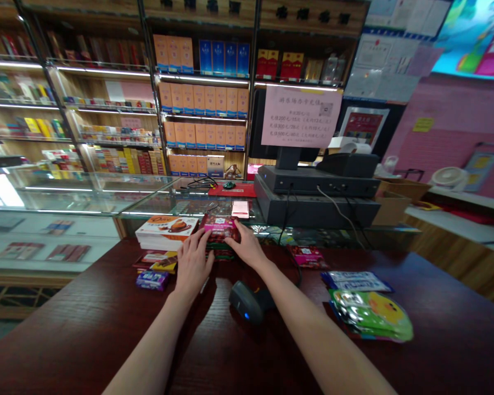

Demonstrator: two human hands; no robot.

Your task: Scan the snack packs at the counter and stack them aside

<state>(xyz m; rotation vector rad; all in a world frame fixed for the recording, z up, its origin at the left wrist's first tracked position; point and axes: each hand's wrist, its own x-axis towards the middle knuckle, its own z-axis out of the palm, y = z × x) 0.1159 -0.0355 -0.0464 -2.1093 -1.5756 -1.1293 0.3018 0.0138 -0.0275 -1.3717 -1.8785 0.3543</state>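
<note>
A dark red chocolate packet (219, 227) lies flat on top of a stack of similar packets, whose green edges (224, 253) show at the front. My right hand (247, 247) grips the packet's right end, thumb at the front and fingers along the far corner. With fingers stretched out, my left hand (192, 262) rests at the stack's left end, close to a white and orange Dove box (164, 233). Beside that hand are a yellow-brown packet (167, 264) and a purple packet (152, 280). Below my right wrist sits a black barcode scanner (247, 303), its blue light on.
At right on the counter (119, 334) lie another dark red packet (307, 257), blue-white packets (356, 281) and green packets with a yellow duck (374, 315). Behind stand a cash register (316, 197), a glass case (177, 200) and stocked shelves. A cable runs from the scanner.
</note>
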